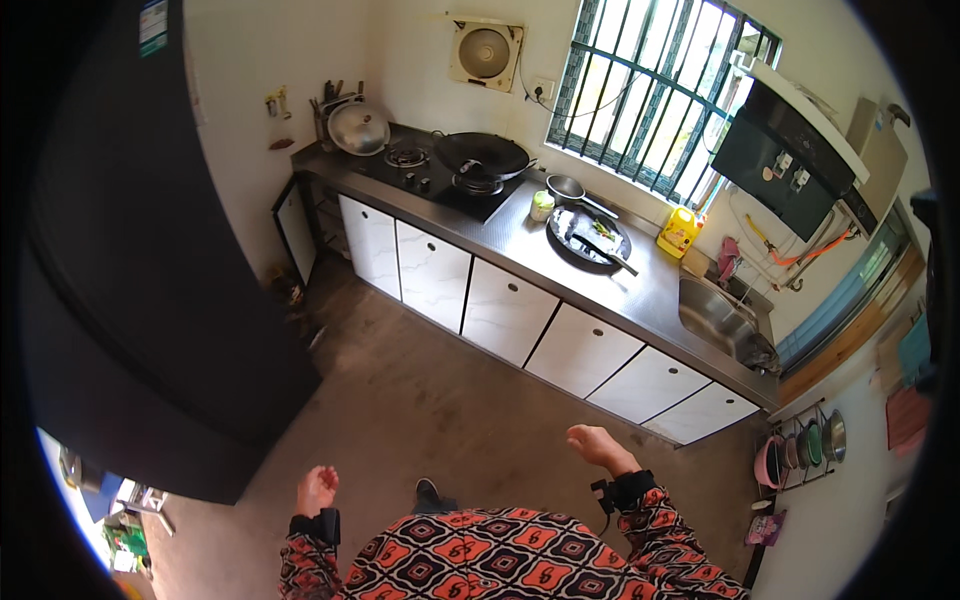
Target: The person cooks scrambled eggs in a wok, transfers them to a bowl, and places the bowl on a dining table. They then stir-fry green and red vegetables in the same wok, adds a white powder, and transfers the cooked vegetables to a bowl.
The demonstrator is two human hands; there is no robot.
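Note:
My left hand (pixel 318 489) hangs over the floor at the lower left, its fingers loosely curled and holding nothing. Bent inwards over the floor, my right hand (pixel 598 448) has nothing visible in it either. Both wrists carry black bands. Beyond them runs a steel counter (pixel 645 289) with white cabinet doors. On it stand a gas hob (pixel 439 182) with a black wok (pixel 484 155), a small saucepan (pixel 565 187), a jar with a green lid (pixel 541 205) and a dark round pan (pixel 577 259) with a utensil lying across it. A metal lid (pixel 358 128) leans at the far left.
A tall dark refrigerator (pixel 150 262) fills the left side. At the counter's right are a yellow jug (pixel 680 232) and a steel sink (pixel 712 311). A wall rack (pixel 801 450) holds several basins at the right. One cabinet door (pixel 295 231) stands open at the far left end.

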